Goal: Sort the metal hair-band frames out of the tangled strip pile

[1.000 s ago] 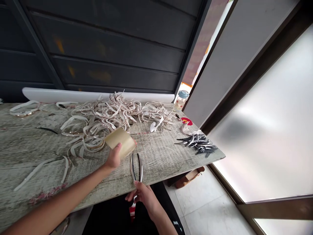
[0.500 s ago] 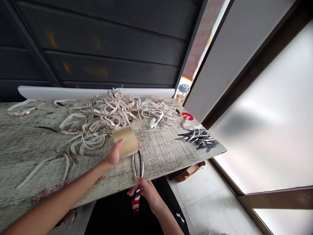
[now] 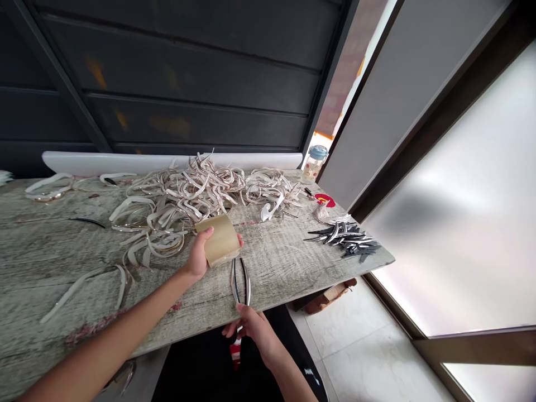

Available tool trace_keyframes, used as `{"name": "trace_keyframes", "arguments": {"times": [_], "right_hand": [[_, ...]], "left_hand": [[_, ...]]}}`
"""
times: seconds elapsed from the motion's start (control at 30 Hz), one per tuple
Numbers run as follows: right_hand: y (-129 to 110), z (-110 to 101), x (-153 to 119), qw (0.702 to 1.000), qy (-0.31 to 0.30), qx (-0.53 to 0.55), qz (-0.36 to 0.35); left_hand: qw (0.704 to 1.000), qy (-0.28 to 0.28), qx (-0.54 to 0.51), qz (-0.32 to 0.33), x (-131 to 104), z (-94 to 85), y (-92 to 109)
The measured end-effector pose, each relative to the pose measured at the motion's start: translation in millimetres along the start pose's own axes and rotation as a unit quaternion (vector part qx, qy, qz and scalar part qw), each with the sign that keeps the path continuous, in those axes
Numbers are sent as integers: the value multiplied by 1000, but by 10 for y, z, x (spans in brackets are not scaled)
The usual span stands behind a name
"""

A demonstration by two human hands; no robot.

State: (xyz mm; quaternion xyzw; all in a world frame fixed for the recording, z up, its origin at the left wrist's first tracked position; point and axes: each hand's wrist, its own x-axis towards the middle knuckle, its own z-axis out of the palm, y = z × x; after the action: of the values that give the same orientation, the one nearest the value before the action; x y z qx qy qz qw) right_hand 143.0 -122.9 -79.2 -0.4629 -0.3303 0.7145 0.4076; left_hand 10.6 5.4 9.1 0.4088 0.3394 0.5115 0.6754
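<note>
Left hand (image 3: 198,255) grips tan roll (image 3: 220,239); right hand (image 3: 254,329) pinches two curved strips (image 3: 248,283). Pale strip heap (image 3: 205,190) beyond left hand, dark strip pile (image 3: 345,237) ahead-right of right hand.

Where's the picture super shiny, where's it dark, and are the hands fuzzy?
Head view, right: glare whitens the panel; head view, back: the wall is dark; head view, middle: left hand and right hand look fairly sharp; head view, lower left: the left arm looks stretched, maybe by the lens.
</note>
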Motion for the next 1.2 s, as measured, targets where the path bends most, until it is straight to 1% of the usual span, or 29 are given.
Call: {"name": "trace_keyframes", "arguments": {"times": [0.13,0.23,0.4,0.6,0.8,1.0,1.1,1.2], "right_hand": [[26,-8,21,1000,2,0,2],[48,-8,35,1000,7,4,3],[32,-1,16,1000,8,2,0],[-2,3,3,1000,3,-10,5],[-3,4,4,1000,2,-6,3],[-37,15,-16,1000,0,-4,9],[-39,15,-20,1000,-1,-4,7],[-21,12,-8,1000,-1,3,8]], "left_hand": [[1000,-7,-4,-30,26,-19,51],[999,-12,-4,-38,28,-29,58],[999,-20,-3,-37,15,-22,71],[999,-8,-8,-45,34,-43,71],[999,-16,-16,-39,32,-48,78],[999,-5,-6,-38,23,-17,102],[999,-7,-2,-32,23,-14,96],[999,3,-5,-35,25,-22,81]]}}
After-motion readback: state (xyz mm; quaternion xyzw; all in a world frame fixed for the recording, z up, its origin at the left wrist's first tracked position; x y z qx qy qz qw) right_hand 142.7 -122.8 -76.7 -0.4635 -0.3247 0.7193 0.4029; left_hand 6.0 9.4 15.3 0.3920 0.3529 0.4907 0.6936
